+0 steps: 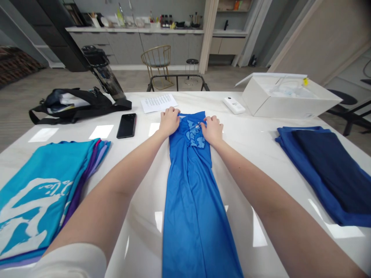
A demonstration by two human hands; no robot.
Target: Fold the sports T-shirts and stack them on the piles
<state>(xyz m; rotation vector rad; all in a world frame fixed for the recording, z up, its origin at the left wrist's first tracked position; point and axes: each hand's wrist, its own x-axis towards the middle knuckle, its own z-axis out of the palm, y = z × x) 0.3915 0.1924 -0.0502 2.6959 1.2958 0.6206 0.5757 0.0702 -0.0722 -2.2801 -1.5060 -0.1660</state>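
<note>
A long blue cloth [193, 208] lies flat on a white table [246, 154], right in the middle, in front of the person. Its long side runs straight out from the person toward the far side of the table. Its near end goes out of view at the bottom, and its far end, with a light blue print [194, 133], points away.

The left hand [169, 121] is on the far end of the cloth, at its left corner. Its fingers [171, 112] are curled and hold the cloth at the edge. The right hand [213, 129] is just beside the print, and its fingers [207, 121] are close together and pinch the cloth.

A stack of bright blue and purple cloths [43, 204] lies to the left, and a stack of dark blue cloths [327, 170] lies to the right. Past the hands are a black phone [126, 125], a sheet of paper [159, 103], a small white device [234, 105], a white box [285, 96] and a black bag [78, 104].
</note>
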